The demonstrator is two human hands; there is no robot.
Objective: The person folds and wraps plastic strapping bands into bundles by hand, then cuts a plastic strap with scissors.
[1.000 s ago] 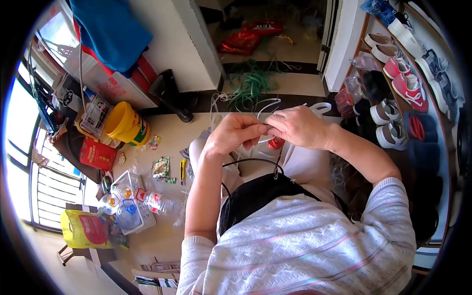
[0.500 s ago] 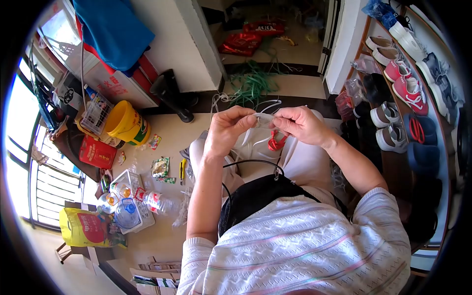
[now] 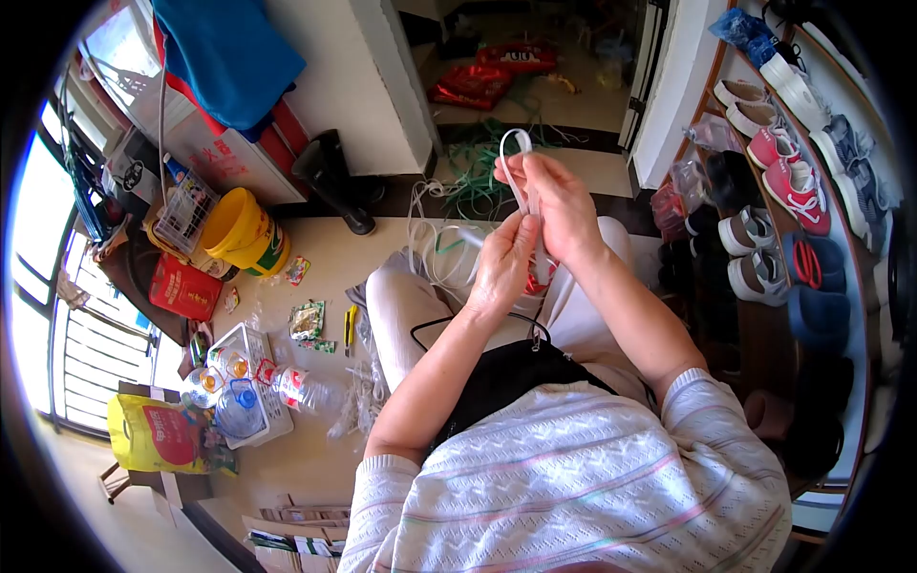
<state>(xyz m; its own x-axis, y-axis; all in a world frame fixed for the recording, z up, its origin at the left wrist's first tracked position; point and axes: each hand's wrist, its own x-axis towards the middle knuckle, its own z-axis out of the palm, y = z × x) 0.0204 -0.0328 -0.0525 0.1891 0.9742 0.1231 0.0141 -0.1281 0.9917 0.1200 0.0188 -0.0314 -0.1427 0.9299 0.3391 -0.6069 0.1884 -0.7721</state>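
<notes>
A white plastic strap is held between my hands, bent into a narrow loop that stands above the fingers. My left hand is closed on its lower part, with a strap end sticking out to the left. Higher up, my right hand has its fingers curled around the strap, palm turned inward. More pale strap lengths trail over the floor past my knees. A red object lies in my lap below the hands, partly hidden by them. Behind, a tangle of green straps rests at the doorway.
Shoes fill a rack on the right. On the left are a yellow bucket, a red tub, a white basket with plastic bottles and a yellow cutter. Black boots stand by the wall.
My hands have turned from side by side to one above the other. The right hand moved up and inward, the left to the right and down. The strap now forms an upright loop.
</notes>
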